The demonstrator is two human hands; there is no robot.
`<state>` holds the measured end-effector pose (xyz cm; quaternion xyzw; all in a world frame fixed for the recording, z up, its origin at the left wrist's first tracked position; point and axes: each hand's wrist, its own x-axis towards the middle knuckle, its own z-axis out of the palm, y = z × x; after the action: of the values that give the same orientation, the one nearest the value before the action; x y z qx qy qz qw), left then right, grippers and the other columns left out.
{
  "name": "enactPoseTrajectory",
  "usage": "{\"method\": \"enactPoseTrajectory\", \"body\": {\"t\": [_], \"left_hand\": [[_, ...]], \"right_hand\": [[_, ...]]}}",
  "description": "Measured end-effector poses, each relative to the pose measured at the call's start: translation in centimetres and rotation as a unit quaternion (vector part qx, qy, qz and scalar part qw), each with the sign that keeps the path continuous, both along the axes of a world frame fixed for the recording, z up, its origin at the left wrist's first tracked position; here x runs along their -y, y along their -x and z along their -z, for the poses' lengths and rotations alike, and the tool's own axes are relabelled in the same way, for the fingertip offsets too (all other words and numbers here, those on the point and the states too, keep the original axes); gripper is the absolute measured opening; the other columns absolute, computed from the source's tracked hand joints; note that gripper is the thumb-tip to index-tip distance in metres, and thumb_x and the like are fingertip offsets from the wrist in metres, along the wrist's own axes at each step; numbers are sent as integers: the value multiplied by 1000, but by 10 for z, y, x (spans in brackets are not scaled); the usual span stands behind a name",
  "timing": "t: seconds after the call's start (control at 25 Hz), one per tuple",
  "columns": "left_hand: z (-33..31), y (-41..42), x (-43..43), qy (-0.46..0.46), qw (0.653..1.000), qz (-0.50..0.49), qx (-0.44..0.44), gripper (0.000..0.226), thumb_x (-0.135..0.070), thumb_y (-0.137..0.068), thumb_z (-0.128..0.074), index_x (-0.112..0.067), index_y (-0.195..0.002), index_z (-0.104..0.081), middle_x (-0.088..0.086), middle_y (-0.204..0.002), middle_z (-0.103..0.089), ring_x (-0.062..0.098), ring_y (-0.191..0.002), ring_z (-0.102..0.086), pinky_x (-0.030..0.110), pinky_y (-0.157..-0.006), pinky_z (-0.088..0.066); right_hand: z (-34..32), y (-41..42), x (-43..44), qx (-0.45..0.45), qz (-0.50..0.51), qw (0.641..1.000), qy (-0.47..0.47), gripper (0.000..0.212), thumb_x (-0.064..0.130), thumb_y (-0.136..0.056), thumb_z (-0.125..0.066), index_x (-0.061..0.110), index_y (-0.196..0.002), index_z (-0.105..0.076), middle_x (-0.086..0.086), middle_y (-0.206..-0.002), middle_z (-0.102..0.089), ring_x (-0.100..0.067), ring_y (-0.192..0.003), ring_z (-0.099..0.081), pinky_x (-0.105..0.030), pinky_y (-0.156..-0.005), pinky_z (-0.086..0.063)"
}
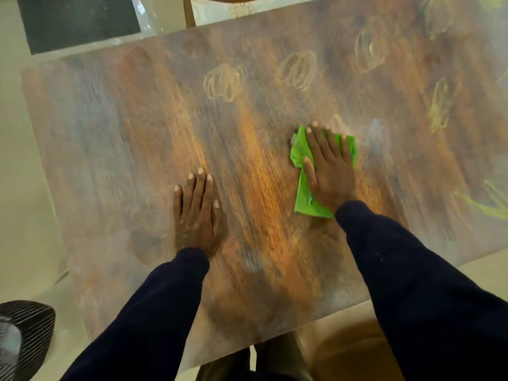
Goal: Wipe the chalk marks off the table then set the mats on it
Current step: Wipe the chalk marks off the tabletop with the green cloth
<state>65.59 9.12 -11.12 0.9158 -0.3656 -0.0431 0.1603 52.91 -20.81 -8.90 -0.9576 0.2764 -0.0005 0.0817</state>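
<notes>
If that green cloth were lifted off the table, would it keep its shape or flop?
Probably floppy: the green cloth lies creased and folded under the right hand. It looks thin, so likely light. Pushed under that flat palm, it should slide across the table rather than roll.

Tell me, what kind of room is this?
Probably a dining room at home. There is a wooden table with chalk scribbles, a chair at its far side, and the right hand pressing a green cloth flat on it.

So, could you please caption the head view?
Right hand presses green cloth on chalk-marked table; left hand rests flat.
</notes>
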Motion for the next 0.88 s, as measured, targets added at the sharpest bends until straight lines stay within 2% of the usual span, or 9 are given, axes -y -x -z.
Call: {"method": "enactPoseTrajectory", "body": {"t": [0.08, 0.12, 0.24, 0.36, 0.48, 0.64, 0.76, 0.88], "left_hand": [[-3, 1, 0, 0, 1000, 3, -12, 59, -27, -111, -23, -6, -166, -30, 12, -177, -20, 27, -165, -12, 57, -133, -12], [-3, 1, 0, -2, 1000, 8, -13, 60, -28, -111, -23, -7, -167, -30, 11, -177, -19, 26, -166, -11, 57, -133, -12], [-2, 2, -1, -15, 1000, 23, -12, 59, -28, -112, -24, -8, -167, -30, 9, -177, -18, 24, -166, -9, 59, -132, -13], [-2, 4, -2, -6, 999, 40, -9, 59, -28, -112, -24, -7, -166, -32, 10, -177, -21, 25, -165, -12, 59, -132, -15], [-1, 7, -1, 9, 998, 69, -7, 59, -29, -112, -24, -4, -165, -33, 13, -176, -23, 29, -165, -16, 61, -130, -18], [2, 40, 32, 5, 994, 106, 16, 57, -26, -114, -26, -4, -166, -29, 14, -176, -21, 31, -165, -15, 63, -129, -21], [2, 72, 77, 9, 988, 151, 13, 56, -26, -114, -29, -5, -167, -29, 14, -176, -21, 32, -165, -16, 62, -130, -18], [2, 99, 122, 2, 983, 185, -3, 57, -28, -115, -28, -6, -168, -27, 12, -177, -18, 31, -165, -13, 59, -132, -14]], "right_hand": [[1, -43, -12, 6, 58, 998, 8, 64, 40, -112, -31, 13, -170, -24, -7, -178, -22, -31, -165, -18, -58, -133, -10], [3, -59, -26, 12, 55, 998, 11, 64, 40, -112, -31, 12, -170, -25, -8, -177, -22, -32, -164, -18, -58, -132, -11], [6, -66, -80, 23, -34, 999, 7, 65, 41, -112, -33, 12, -170, -25, -7, -178, -20, -32, -165, -14, -59, -132, -10], [5, -9, -119, 15, -119, 993, -16, 66, 43, -113, -36, 14, -170, -22, -5, -179, -17, -30, -166, -12, -58, -133, -10], [3, 87, -122, -19, -132, 990, -38, 65, 47, -115, -32, 17, -171, -20, -2, -179, -15, -26, -166, -9, -57, -133, -11], [-6, 185, -58, -28, -40, 999, -16, 64, 46, -114, -27, 17, -171, -21, -3, -179, -17, -28, -166, -13, -63, -128, -20], [-5, 170, 0, -3, 105, 994, 5, 63, 44, -113, -30, 17, -170, -25, -4, -178, -22, -29, -165, -16, -61, -131, -15], [6, 131, -3, 19, 228, 973, 16, 64, 43, -112, -33, 15, -169, -30, -8, -175, -28, -32, -164, -21, -58, -132, -13]]}}
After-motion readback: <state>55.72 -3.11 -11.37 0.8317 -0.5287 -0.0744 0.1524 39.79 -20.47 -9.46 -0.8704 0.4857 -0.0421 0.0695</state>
